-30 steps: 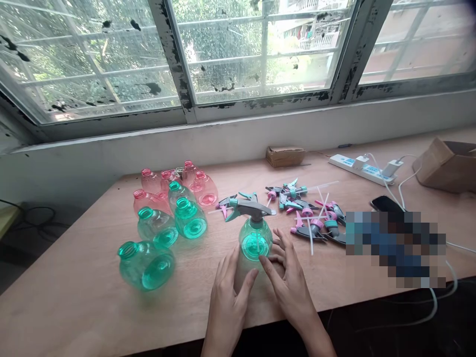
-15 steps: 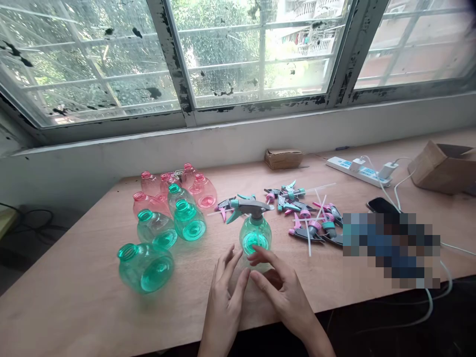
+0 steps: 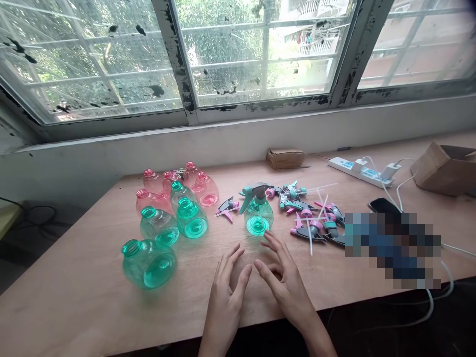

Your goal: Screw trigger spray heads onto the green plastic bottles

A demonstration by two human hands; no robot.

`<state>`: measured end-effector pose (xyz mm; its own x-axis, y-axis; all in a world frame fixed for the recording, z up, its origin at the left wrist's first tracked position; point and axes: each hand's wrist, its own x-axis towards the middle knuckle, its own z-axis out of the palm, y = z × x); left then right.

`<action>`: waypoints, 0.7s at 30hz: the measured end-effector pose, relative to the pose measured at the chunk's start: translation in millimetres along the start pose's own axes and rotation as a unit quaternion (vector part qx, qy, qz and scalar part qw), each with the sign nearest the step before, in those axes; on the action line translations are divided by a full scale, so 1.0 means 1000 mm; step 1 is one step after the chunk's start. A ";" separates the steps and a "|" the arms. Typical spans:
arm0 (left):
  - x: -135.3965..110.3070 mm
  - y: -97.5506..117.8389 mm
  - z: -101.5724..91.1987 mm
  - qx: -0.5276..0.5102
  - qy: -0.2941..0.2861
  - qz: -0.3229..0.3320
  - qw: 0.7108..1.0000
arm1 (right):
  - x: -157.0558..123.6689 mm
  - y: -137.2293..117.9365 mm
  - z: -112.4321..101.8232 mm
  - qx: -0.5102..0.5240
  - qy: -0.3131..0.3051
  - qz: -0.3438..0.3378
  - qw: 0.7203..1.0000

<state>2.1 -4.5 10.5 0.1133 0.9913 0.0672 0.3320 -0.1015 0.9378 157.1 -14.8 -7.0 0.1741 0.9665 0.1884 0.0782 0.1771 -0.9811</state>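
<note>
The green spray bottle (image 3: 258,214) now stands farther back on the desk (image 3: 92,297) than half a second ago, clear of my hands. My left hand (image 3: 226,290) and right hand (image 3: 284,277) rest side by side just before it, each grip open, fingers spread, holding nothing. Loose spray heads (image 3: 316,225) lie to its right, empty bottles (image 3: 189,220) to its left.

We see a small translucent green plastic spray bottle (image 3: 258,220), its grey trigger head (image 3: 257,189) fitted on top with the teal lever to the left. It seems to stand upright, unheld, on the wooden table (image 3: 92,307).
</note>
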 end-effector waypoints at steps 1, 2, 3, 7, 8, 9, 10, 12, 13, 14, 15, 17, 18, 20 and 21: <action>0.000 0.000 0.000 -0.004 -0.001 -0.001 1.000 | 0.000 -0.002 0.001 0.006 0.027 -0.007 1.000; 0.000 0.000 0.000 -0.007 -0.001 -0.001 1.000 | 0.000 -0.004 0.001 0.013 0.061 -0.015 0.998; 0.001 -0.001 -0.001 -0.009 -0.001 0.000 1.000 | 0.002 -0.005 0.002 0.022 0.099 -0.025 0.995; 0.002 -0.002 -0.001 -0.016 -0.001 0.018 1.000 | 0.023 -0.010 0.004 0.016 0.196 -0.041 0.980; 0.002 -0.003 -0.001 -0.020 -0.001 0.022 1.000 | 0.032 -0.010 0.005 -0.016 0.188 -0.039 0.981; 0.002 -0.003 -0.001 -0.025 -0.003 0.024 0.999 | 0.042 -0.009 0.005 -0.061 0.173 -0.044 0.982; 0.002 -0.003 -0.001 -0.031 -0.003 0.025 0.999 | 0.053 -0.007 0.005 -0.105 0.155 -0.057 0.981; 0.001 -0.003 -0.002 -0.046 -0.004 0.026 0.999 | 0.072 -0.004 0.002 -0.167 0.102 -0.077 0.978; 0.001 -0.003 -0.002 -0.053 -0.003 0.026 0.998 | 0.081 -0.003 0.000 -0.179 0.083 -0.083 0.977; 0.000 -0.003 -0.003 -0.059 -0.002 0.027 0.998 | 0.088 -0.003 -0.004 -0.182 0.070 -0.088 0.977; 0.000 -0.004 -0.003 -0.065 -0.001 0.028 0.997 | 0.093 -0.003 -0.009 -0.182 0.063 -0.092 0.977; -0.001 -0.005 -0.005 -0.080 -0.001 0.029 0.996 | 0.102 -0.008 -0.022 -0.182 0.056 -0.100 0.977; -0.001 -0.005 -0.005 -0.088 -0.002 0.030 0.996 | 0.107 -0.012 -0.030 -0.184 0.056 -0.104 0.976; -0.001 -0.006 -0.006 -0.103 -0.005 0.029 0.994 | 0.121 -0.022 -0.051 -0.192 0.070 -0.113 0.972; 0.000 -0.007 -0.006 -0.109 -0.007 0.028 0.994 | 0.132 -0.027 -0.063 -0.200 0.089 -0.115 0.969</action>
<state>-5.9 -3.8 6.2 0.1387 0.9832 0.1187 0.1147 -0.1350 0.9842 239.4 96.1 47.2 0.2706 0.8559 0.4406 0.5040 0.2640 -0.8224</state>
